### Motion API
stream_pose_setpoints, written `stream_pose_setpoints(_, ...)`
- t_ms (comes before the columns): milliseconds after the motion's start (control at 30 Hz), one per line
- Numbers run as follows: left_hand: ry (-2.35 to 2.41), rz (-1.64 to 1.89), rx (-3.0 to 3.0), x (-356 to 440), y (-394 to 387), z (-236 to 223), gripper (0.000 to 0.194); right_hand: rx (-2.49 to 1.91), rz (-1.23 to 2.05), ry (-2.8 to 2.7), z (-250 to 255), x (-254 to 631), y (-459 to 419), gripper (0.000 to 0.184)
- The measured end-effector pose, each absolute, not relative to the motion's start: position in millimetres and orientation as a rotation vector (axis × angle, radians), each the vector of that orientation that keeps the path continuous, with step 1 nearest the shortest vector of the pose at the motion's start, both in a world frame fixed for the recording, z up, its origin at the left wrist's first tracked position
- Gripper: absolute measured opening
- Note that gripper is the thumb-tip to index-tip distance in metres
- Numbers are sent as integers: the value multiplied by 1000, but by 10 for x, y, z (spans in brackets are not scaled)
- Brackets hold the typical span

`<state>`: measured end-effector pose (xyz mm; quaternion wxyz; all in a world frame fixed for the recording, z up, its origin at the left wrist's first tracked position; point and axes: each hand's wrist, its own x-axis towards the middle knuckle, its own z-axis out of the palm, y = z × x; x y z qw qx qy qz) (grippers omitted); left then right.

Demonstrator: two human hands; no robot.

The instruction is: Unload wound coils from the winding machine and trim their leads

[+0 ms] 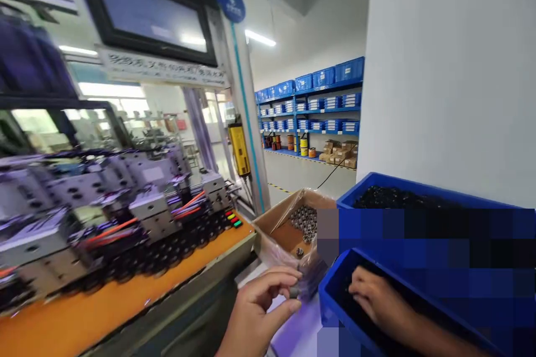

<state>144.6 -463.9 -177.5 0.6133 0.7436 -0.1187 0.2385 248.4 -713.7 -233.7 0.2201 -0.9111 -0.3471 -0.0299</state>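
Observation:
My left hand (262, 308) is raised at the bottom middle. Its thumb and fingers are closed on a small grey cylindrical part (294, 292). To the right, my right hand (374, 295) reaches into the near blue bin (330, 297), above its dark inside. Its fingers are curled together, and whatever they pinch is too small or hidden to make out. Just beyond my left hand stands a cardboard box (268, 223) lined with clear plastic, with many small metal parts (305, 220) in it.
A machine with metal blocks (153, 209) and an orange bed (167, 284) runs along the left, under a screen (151, 8). A second blue bin (364, 181) of black parts stands behind the near one. Blocky blur covers the lower right. Blue shelves (310, 111) stand far back.

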Motion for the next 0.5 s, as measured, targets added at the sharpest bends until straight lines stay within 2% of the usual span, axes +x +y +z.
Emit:
stream_pose_setpoints(67,-209,555,1641,1245,-4709,-1861,21,-2379,-168,-1083,-2114,2375,-7034,17)
stream_pose_setpoints(233,-46,423,1451,897,-4897,-1993,29,-1659,-380,-1379,-1709,1847,-6742,17)
stream_pose_setpoints(333,-44,323,1299,769,-4967,-2068,31,-1542,-357,-1451,-1707,1624,-6643,22)
stream_pose_setpoints(500,0,260,1187,654,-5066,-2171,33,-1559,-362,-1451,-1836,1609,-6626,17)
